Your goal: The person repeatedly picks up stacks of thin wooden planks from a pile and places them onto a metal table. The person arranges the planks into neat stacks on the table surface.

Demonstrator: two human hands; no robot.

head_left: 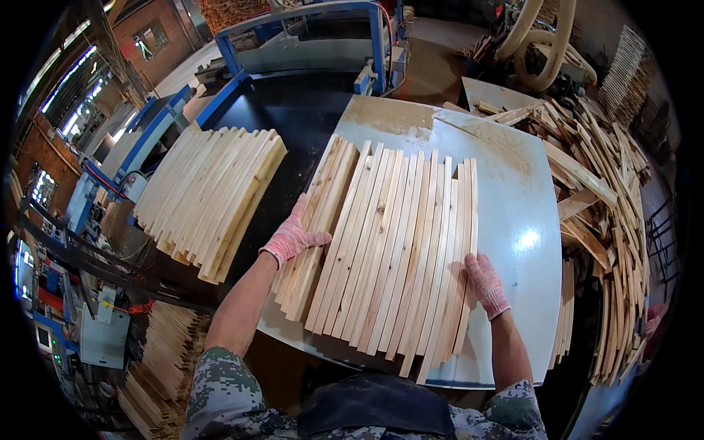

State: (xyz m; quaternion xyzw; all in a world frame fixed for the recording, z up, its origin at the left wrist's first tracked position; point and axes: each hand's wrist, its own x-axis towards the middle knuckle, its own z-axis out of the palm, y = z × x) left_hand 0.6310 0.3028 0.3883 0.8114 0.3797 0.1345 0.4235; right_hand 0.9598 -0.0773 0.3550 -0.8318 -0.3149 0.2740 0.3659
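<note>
Wooden strips point(400, 249) lie side by side in a wide row on the pale tabletop point(513, 213) in front of me. Along the row's left side, a narrower group of strips point(320, 198) sits apart from it by a dark gap that narrows toward the far end. My left hand point(292, 238), in a pink and white knit glove, rests against this group's outer side, fingers stretched out and thumb over the top. My right hand point(485, 284), gloved alike, lies with straight fingers along the right edge of the wide row. Its fingertips touch the last strip.
Left of the table, another block of strips point(213, 191) sits by a black conveyor belt point(293, 103) with a blue frame point(378, 44). Scrap wood point(616, 220) is heaped at the right, below a thick hose point(546, 51). More strips point(165, 359) are stacked at lower left.
</note>
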